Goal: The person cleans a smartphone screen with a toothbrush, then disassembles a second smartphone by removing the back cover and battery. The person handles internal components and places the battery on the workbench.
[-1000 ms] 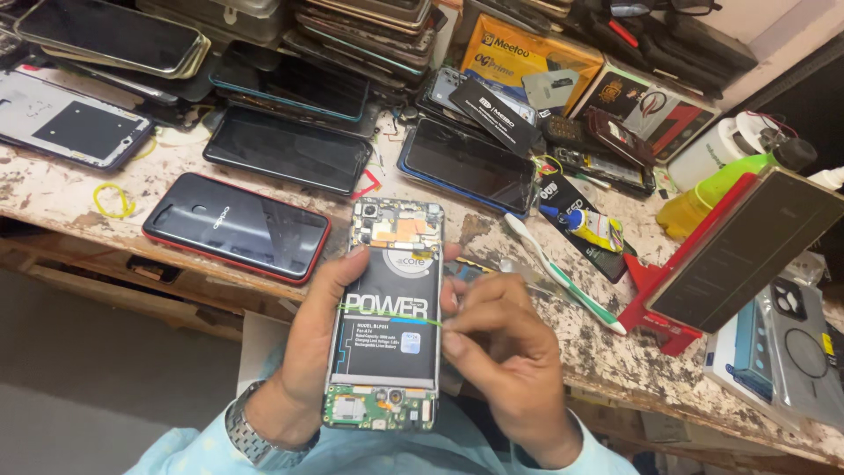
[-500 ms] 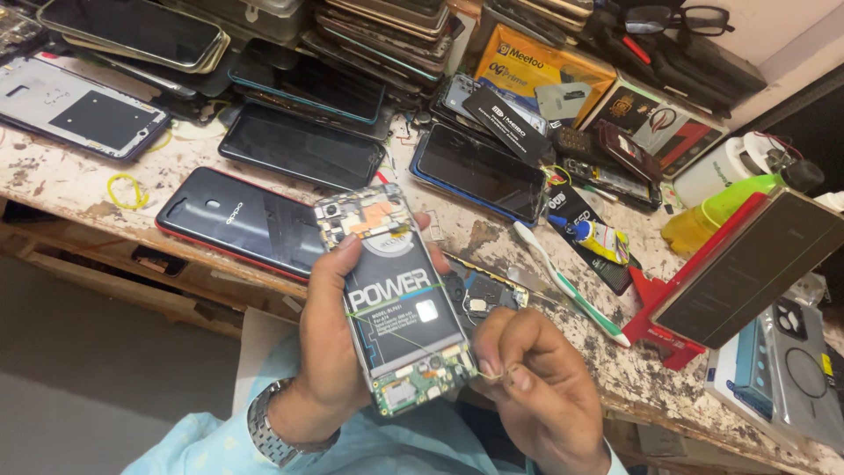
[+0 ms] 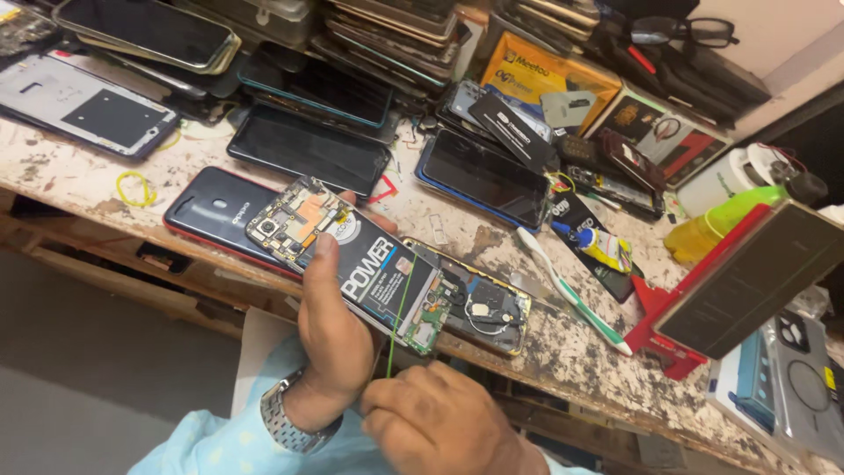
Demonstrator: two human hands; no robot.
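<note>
An opened smartphone (image 3: 352,264) with its black battery exposed is gripped in the left hand (image 3: 332,339) above the table (image 3: 61,171) edge. A thin green strip (image 3: 397,317) — running across the battery — is pinched shut in the right hand (image 3: 440,422); a toothbrush (image 3: 571,295) lies further right.

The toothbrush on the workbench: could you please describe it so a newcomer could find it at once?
Start at the red stand propping a dark panel at the right of the workbench. Just left of it the toothbrush lies diagonally on the stained top. It is the only slim white and green thing among flat dark phones.
</note>
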